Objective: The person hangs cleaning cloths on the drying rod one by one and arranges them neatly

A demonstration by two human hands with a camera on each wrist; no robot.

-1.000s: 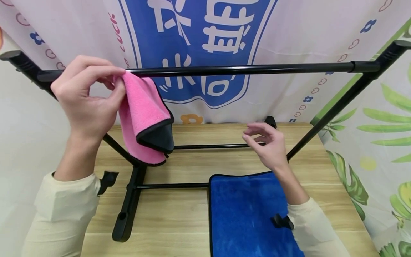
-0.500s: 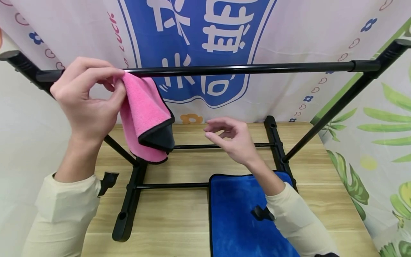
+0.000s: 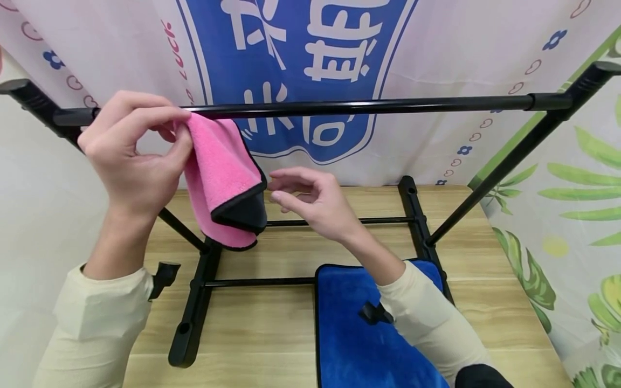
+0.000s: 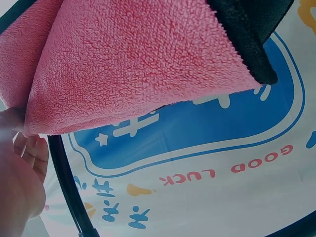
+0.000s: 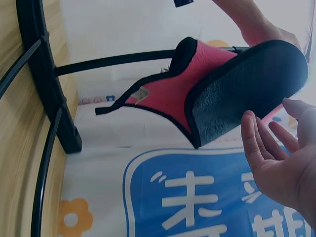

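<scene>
My left hand [image 3: 133,145] pinches a pink towel [image 3: 220,161] by its upper corner, right at the rack's top bar [image 3: 368,106]. The towel hangs folded, with black edging and a dark grey reverse side [image 5: 242,91] that shows in the right wrist view. My right hand [image 3: 310,202] is beside the towel's right edge, fingers loosely bent with a gap between thumb and fingertips, holding nothing. In the left wrist view the plush pink face [image 4: 133,59] fills the upper part, and the fingers of my left hand [image 4: 29,163] show at its corner.
The black rack stands on a wooden table [image 3: 262,334], with feet [image 3: 191,323] and low crossbars [image 3: 262,281]. A blue towel [image 3: 349,334] with black edging lies flat at the front, under my right forearm. A printed curtain [image 3: 427,59] hangs behind.
My right hand has moved left from the right side of the rack to the pink towel's edge. My left hand and the pink towel have stayed nearly in place.
</scene>
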